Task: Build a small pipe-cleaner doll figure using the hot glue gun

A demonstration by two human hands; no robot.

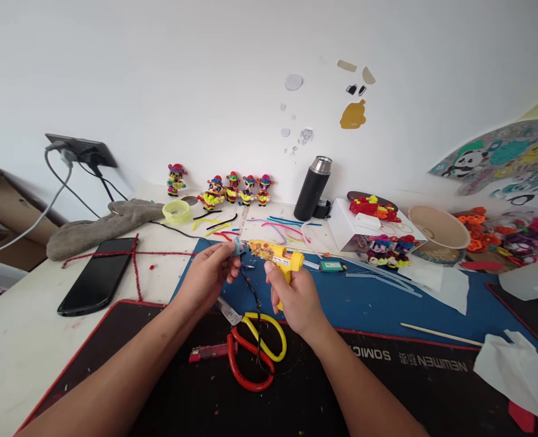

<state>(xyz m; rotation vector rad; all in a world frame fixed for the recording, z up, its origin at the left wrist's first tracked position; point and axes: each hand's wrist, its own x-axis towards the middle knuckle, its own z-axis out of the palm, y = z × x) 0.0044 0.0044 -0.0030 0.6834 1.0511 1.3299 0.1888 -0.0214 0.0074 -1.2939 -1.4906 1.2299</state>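
My right hand (293, 297) is wrapped round the handle of a yellow glue gun (283, 258), whose nozzle points left. Between the fingertips of my left hand (216, 267) is a small light-blue piece (238, 246), close to the nozzle; its exact kind is too small to make out. A black cord (253, 288) hangs below the two hands. Under them lie scissors (255, 352) with one red and one yellow handle loop, and beside these a pink lighter (211, 352). A clear glue stick (311, 265) pokes out behind the gun.
Small pipe-cleaner figures (214, 191) stand along the wall, with loose pipe cleaners (282, 227) in front. A black thermos (312, 191) leans beside a white box (341, 227). A phone (98, 276) lies left, near a yellow tape roll (178, 211). A wooden stick (441, 334) and tissue (514, 370) lie right.
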